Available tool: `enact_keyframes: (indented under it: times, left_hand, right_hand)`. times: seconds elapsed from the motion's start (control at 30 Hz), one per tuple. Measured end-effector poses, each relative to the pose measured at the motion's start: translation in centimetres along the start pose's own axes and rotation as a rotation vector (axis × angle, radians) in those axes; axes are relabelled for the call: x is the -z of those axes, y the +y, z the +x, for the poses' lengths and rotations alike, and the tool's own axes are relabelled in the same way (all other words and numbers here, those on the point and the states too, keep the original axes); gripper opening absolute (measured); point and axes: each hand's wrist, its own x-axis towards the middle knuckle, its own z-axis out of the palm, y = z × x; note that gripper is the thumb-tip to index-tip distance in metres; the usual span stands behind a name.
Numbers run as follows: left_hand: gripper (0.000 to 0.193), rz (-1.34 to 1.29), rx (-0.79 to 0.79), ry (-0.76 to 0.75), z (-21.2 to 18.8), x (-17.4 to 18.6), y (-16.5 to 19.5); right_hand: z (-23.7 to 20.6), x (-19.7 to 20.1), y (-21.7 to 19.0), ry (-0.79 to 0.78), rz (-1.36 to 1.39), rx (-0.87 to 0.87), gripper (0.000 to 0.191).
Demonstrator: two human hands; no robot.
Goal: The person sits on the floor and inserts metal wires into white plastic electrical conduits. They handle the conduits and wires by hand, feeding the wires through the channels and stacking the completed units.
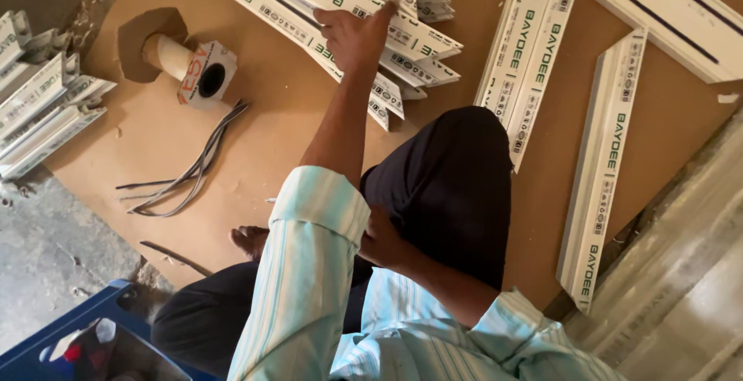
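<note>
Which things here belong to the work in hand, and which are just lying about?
In hand:
- left hand on the stack of white profiles
- right hand resting at the knee

Lying about:
- loose profiles
- long profile
- grey strips
- tape roll
- blue crate

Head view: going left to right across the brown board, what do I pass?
Stacked white profiles at the left edge → pipe stub with square collar → loose grey strips → left hand on the long profile pile → pair of short profiles → single angled profile.
</note>
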Motion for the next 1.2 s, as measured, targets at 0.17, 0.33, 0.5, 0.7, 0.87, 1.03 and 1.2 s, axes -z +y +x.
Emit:
enact_keyframes:
  times: [0.17, 0.33, 0.5, 0.7, 0.87, 1.03, 1.2]
  left_hand:
    - [0.144, 0.044, 0.011, 0.013, 0.6, 0.2, 0.4]
    - [0.131, -0.105, 0.012, -0.056, 0.2, 0.8, 0.2]
    - [0.109, -0.358, -0.039, 0.033, 0.2, 1.8, -0.6]
    - [0.076, -0.512, 0.166, 0.155, 2.7, 3.6, -2.8]
    - [0.051, -0.832, 0.033, -0.03, 3.2, 7.8, -5.6]
    - [0.066, -0.534, -0.186, 0.042, -1.0, 15.3, -8.7]
    - [0.085, -0.285, -0.3, 0.079, -8.5, 23.8, -14.8]
  right_hand:
    - [-0.6, -0.6, 0.8, 0.004, 0.009, 0.066, 0.024]
    - [-1.2, -0.1, 1.4, 0.014, -0.116, -0.034, 0.017]
    - [-0.5, 0.2, -0.1, 0.003, 0.006, -0.077, 0.022]
    - [0.8, 0.8, -3.3, 0.028, 0.073, -0.14, 0.022]
    - [1.3, 0.2, -3.2, 0.039, -0.021, -0.256, 0.02]
    - [1.1, -0.6, -1.6, 0.081, 0.011, -0.328, 0.03]
    - [1.2, -1.3, 0.0, 0.1, 0.009, -0.243, 0.04]
